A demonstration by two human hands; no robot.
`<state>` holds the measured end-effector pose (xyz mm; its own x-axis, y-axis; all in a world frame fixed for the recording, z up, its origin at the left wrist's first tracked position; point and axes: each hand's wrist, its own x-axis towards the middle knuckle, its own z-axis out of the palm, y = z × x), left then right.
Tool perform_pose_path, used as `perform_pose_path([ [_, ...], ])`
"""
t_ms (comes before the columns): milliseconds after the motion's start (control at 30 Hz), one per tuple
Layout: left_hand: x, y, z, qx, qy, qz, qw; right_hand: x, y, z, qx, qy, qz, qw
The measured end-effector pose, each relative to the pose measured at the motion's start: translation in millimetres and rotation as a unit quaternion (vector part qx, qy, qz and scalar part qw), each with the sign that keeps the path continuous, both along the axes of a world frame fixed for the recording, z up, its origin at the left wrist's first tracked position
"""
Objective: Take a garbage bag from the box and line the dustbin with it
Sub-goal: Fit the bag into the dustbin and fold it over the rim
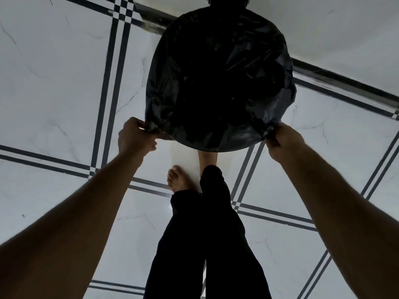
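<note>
A black garbage bag is spread wide over the round mouth of the dustbin, which it hides almost completely; only a dark bit of the bin shows at the far top edge. My left hand pinches the bag's edge at the near left of the rim. My right hand pinches the bag's edge at the near right. The bag's inside is dark and crinkled. The box is not in view.
The floor is white marble tile with dark double lines. My legs in black trousers and a bare foot stand just in front of the bin. A white wall with a dark skirting runs behind the bin.
</note>
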<state>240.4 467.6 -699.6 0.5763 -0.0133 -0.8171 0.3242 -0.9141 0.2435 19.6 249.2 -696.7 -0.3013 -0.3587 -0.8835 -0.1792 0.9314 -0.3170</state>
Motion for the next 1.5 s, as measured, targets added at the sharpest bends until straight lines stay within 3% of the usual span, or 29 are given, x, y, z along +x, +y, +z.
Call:
perform_pose_path([
  [133,11,-15,8,-0.132,0.132,0.141,0.972,1,0,14,-0.039,-0.126,-0.157,0.979],
  [200,13,-16,16,-0.188,0.171,0.161,0.954,0,-1,32,-0.061,-0.174,-0.162,0.969],
  [300,8,-9,25,-0.184,0.155,0.155,0.958,2,-1,55,-0.097,-0.186,0.013,0.978],
  [400,1,-10,38,-0.163,0.044,0.218,0.961,7,-5,64,-0.168,-0.122,0.197,0.958],
  [500,-6,-23,54,-0.193,-0.032,0.226,0.954,8,-12,63,-0.194,-0.097,0.252,0.943],
  [667,-13,-41,57,-0.203,0.006,0.27,0.941,7,-20,53,-0.169,-0.092,0.18,0.965],
  [767,-13,-41,53,-0.228,0.087,0.282,0.928,6,-18,48,-0.127,-0.099,0.154,0.975],
  [967,-9,-39,53,-0.269,0.159,0.349,0.883,12,0,53,-0.029,-0.177,0.126,0.976],
  [1067,-14,-37,52,-0.28,0.174,0.362,0.872,14,-2,53,-0.017,-0.197,0.014,0.98],
  [1167,-21,-39,55,-0.303,0.187,0.393,0.848,19,-5,51,-0.012,-0.227,-0.146,0.963],
  [1233,-21,-37,57,-0.314,0.192,0.425,0.827,20,-7,51,-0.03,-0.22,-0.197,0.955],
  [1300,-21,-34,58,-0.287,0.166,0.445,0.832,20,-8,56,-0.045,-0.213,-0.133,0.967],
  [1400,-36,-32,66,-0.14,-0.009,0.407,0.903,14,-7,57,-0.106,-0.159,0.067,0.979],
  [1433,-45,-32,72,-0.104,-0.106,0.344,0.927,11,-7,57,-0.128,-0.134,0.12,0.975],
  [1500,-63,-36,87,-0.144,-0.243,0.137,0.949,7,-10,58,-0.156,-0.097,0.205,0.961],
])
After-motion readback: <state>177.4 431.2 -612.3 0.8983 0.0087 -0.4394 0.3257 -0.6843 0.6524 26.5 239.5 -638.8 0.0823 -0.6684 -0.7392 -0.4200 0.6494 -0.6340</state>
